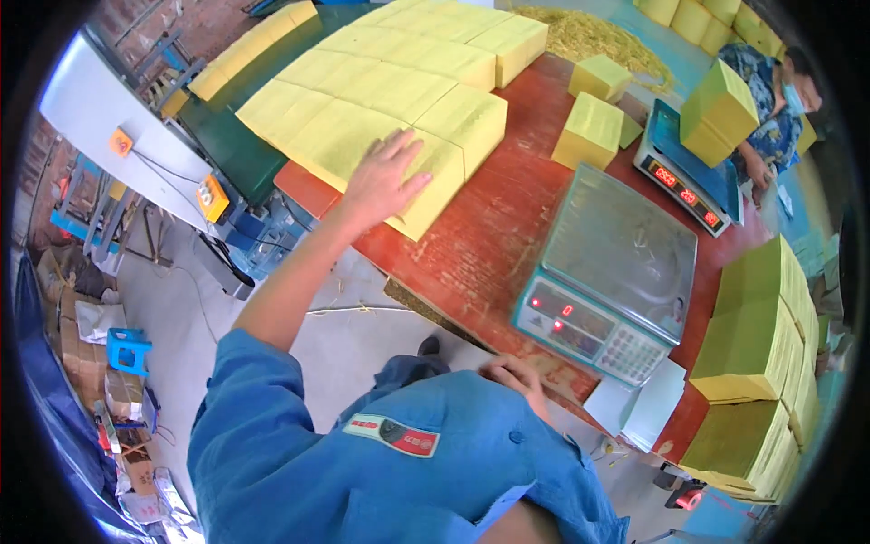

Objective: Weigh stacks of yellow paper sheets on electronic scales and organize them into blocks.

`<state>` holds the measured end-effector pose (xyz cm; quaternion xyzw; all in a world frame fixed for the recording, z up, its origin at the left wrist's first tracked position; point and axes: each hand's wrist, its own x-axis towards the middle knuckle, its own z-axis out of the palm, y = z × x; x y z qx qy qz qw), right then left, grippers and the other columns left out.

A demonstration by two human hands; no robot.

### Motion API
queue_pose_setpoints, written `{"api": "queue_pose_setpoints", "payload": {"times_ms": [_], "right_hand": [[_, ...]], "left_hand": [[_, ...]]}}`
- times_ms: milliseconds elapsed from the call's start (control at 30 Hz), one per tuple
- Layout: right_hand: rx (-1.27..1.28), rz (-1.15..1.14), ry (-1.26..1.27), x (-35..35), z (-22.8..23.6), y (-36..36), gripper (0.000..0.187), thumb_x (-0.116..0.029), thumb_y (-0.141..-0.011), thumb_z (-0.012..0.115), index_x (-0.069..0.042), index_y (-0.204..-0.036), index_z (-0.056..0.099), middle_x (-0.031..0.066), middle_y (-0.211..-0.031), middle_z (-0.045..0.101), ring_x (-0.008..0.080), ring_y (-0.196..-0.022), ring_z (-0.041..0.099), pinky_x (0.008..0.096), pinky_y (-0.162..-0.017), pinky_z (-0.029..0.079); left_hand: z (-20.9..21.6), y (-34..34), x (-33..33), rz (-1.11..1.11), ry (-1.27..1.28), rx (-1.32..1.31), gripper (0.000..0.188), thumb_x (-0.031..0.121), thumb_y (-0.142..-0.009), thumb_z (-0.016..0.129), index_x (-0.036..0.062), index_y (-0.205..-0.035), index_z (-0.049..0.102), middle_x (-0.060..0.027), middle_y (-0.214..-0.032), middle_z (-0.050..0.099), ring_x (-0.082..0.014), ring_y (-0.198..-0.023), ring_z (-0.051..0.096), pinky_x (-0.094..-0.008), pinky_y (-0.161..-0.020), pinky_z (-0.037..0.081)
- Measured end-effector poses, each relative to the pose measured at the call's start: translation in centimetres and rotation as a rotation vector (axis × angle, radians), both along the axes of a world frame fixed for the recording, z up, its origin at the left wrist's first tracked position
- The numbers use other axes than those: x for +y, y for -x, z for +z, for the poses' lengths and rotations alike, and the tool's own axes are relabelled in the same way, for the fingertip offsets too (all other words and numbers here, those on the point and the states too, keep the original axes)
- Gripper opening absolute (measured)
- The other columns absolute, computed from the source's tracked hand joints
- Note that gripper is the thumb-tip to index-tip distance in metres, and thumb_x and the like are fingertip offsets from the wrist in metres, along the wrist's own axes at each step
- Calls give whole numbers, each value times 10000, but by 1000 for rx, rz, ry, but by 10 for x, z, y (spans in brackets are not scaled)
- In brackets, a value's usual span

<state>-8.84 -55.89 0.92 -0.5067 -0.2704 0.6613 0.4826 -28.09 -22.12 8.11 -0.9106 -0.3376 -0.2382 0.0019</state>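
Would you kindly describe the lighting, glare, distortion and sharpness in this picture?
Head view: fisheye distortion rounds the scene, leaving black corners; head view: the near scale's metal platter shows soft reflections; head view: the white panel looks washed-out and bluish along its outer edge; head view: the left hand shows no obvious blur.

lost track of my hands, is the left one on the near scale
No, the left hand lies on the yellow blocks, left of the near scale.

Over the red tabletop [485, 240], a passage runs between the obstructing yellow stack [362, 100] and nearer scale [625, 231].
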Motion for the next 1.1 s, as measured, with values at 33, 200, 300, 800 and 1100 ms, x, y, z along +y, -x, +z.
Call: {"api": "queue_pose_setpoints", "payload": {"times_ms": [33, 200, 300, 800, 1100], "right_hand": [[-2, -12, 20, 17, -4, 18, 205, -177, -953, 561, 8, -987, 643, 72, -941, 659, 140, -887, 610, 280, -809, 476], [12, 167, -17, 78, -43, 85, 207, -171, -977, 554, 10, -1029, 640, 56, -962, 657, 125, -921, 606, 269, -838, 477], [188, 62, 115, 83, -55, 95, 213, -174, -970, 565, 6, -1058, 638, 80, -988, 664, 154, -943, 617, 289, -844, 491], [585, -89, -121, 82, -19, 97, 701, -37, -820, 534, -23, -1484, 311, 150, -1496, 380, 265, -1372, 359, 389, -1132, 268], [-891, -399, -705, 57, 89, -10, 322, -200, -862, 677, -76, -1149, 601, 197, -1306, 462, 365, -1189, 462, 435, -1020, 380]], "left_hand": [[-6, 7, 14, 54, -110, 121, 563, 412, -930, 555, 2, -1314, 517, -206, -1431, 444, -349, -1343, 402, -479, -1119, 304], [-34, 12, 46, -70, -84, 273, 740, 527, -908, 530, -57, -1354, 439, -244, -1449, 399, -368, -1363, 360, -496, -1144, 244], [-34, 7, 46, -138, -19, 273, 776, 532, -896, 543, -82, -1355, 419, -272, -1431, 405, -373, -1361, 360, -499, -1141, 249], [-32, 56, -74, -199, 489, -90, 657, 373, -872, 603, 3, -1393, 448, -253, -1465, 373, -391, -1356, 364, -454, -1096, 325], [-56, -47, -110, -318, 1450, -679, 532, 342, -1001, 482, 49, -1432, 370, -141, -1388, 479, -265, -1243, 504, -396, -1009, 475]]}}
